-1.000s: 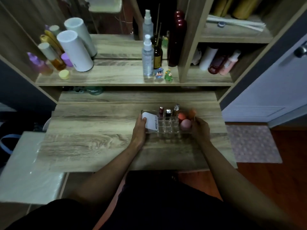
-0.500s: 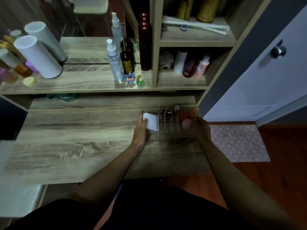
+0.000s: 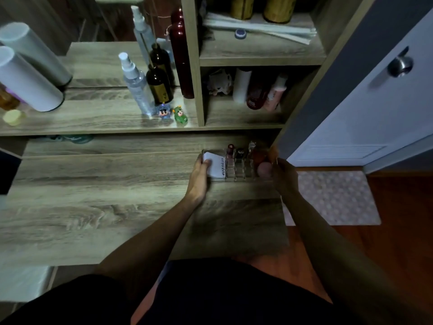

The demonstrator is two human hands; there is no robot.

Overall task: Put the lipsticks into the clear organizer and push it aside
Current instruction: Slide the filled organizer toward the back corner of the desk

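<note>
Here the organizer (image 3: 236,168) sits on the surface (image 3: 93,195) at its far right corner, about one o'clock from the person's body, clamped between both hands. The left hand (image 3: 199,177) closes on its nine o'clock end, thumb over a white box (image 3: 215,166) marked "4U2skin" that fills that end. The right hand (image 3: 284,177) curls against the three o'clock end, fingers bent round the wall; how firmly it grips I cannot tell, the view being dim and blurred there. In the back row, at twelve o'clock within the organizer, lipsticks (image 3: 230,151) stand upright, a dark red one beside a black one (image 3: 240,154). A pink sponge (image 3: 264,170) lies in the right part, just beside the right hand.

Beyond, at twelve o'clock, a shelf (image 3: 93,120) carries a spray bottle (image 3: 137,86), a brown bottle (image 3: 159,84) and two small figures (image 3: 172,113). At ten o'clock lie white cylinders (image 3: 25,80). At two o'clock a door (image 3: 375,102) shows its knob (image 3: 399,65), with a mat (image 3: 335,198) on the floor at three o'clock.
</note>
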